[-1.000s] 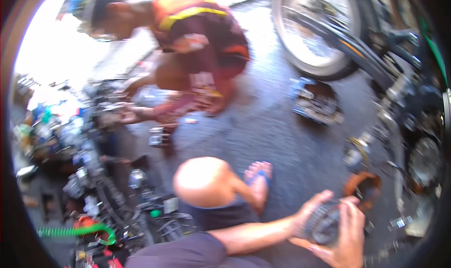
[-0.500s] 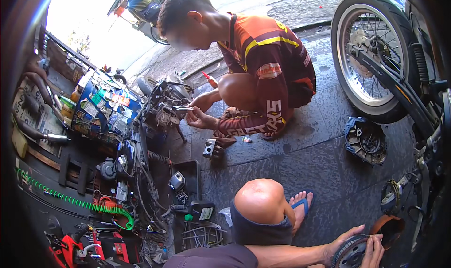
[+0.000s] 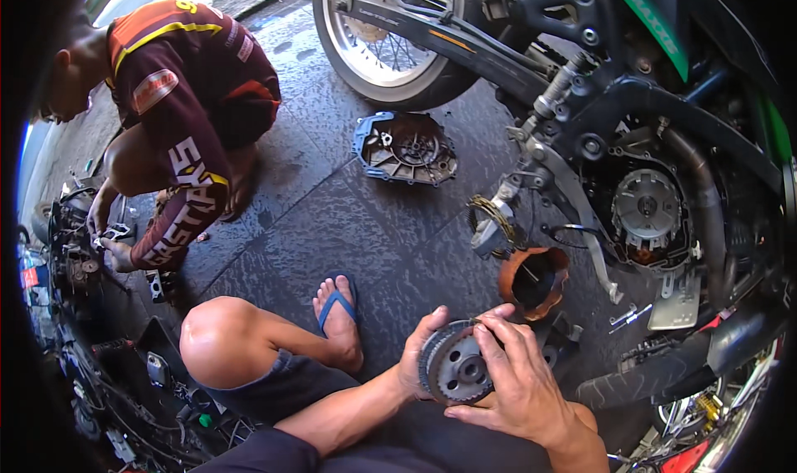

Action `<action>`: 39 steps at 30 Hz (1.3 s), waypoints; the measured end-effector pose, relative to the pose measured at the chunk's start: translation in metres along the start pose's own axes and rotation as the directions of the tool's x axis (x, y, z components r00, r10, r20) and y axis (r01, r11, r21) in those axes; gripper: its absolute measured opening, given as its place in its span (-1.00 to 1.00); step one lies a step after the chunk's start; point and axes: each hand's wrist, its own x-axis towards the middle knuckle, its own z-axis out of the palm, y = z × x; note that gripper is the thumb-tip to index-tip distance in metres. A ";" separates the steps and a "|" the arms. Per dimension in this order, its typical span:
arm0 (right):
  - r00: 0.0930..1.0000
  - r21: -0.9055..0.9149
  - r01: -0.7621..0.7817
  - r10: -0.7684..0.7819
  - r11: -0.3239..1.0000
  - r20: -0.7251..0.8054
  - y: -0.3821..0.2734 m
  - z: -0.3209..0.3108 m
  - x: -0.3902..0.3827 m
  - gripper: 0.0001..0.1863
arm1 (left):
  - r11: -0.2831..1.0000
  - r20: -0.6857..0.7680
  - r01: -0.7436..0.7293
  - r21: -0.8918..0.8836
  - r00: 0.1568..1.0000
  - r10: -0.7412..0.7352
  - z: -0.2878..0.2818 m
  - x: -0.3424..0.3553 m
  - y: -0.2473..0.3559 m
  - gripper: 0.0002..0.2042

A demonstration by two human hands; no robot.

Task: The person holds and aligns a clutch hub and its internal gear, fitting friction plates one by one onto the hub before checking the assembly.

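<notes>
Clutch plate pack point(image 3: 462, 370), round and toothed along its rim, sits between both hands above the near edge of the dark tiled floor point(image 3: 398, 249), and I have it in clear sight from here. Along the floor's right edge stands the biggest thing, a motorcycle point(image 3: 490, 54), its wheel point(image 3: 365, 83) at the far edge and its engine side opened, showing what I take for the clutch basket point(image 3: 650, 203). Toward the left edge a co-worker point(image 3: 199, 83) squats, bent over other parts. A detached clutch cover point(image 3: 407, 148) lies inner side up between the co-worker and the motorcycle, and just beyond the hands a wavy-rimmed, rust-coloured container point(image 3: 515, 284) rests near the motorcycle. My view has just swung right: the hands and the pack have come from the lower right corner toward the middle, and the opened engine is now in sight. I judge that the handling goes on, since the piece has not been put down. The right hand point(image 3: 527, 382) grasps it with fingers laid over the face and upper rim, thumb underneath; the left hand point(image 3: 413, 361) grips the opposite rim, thumb raised along it, its other fingers mostly hidden behind.
</notes>
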 end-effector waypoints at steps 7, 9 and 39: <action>0.999 -0.006 0.030 -0.030 1.000 -0.030 -0.004 0.003 -0.002 0.22 | 0.999 0.069 0.006 -0.035 0.998 -0.003 -0.002 -0.005 0.000 -0.09; 0.999 -0.007 0.026 -0.026 1.000 -0.033 -0.005 0.004 -0.002 0.22 | 0.999 0.056 0.012 -0.032 0.998 -0.010 -0.001 -0.006 0.000 -0.09; 1.000 0.024 0.001 0.000 1.000 -0.029 -0.004 0.002 -0.003 0.23 | 1.000 0.043 0.006 0.022 0.999 -0.007 -0.003 -0.002 -0.001 -0.06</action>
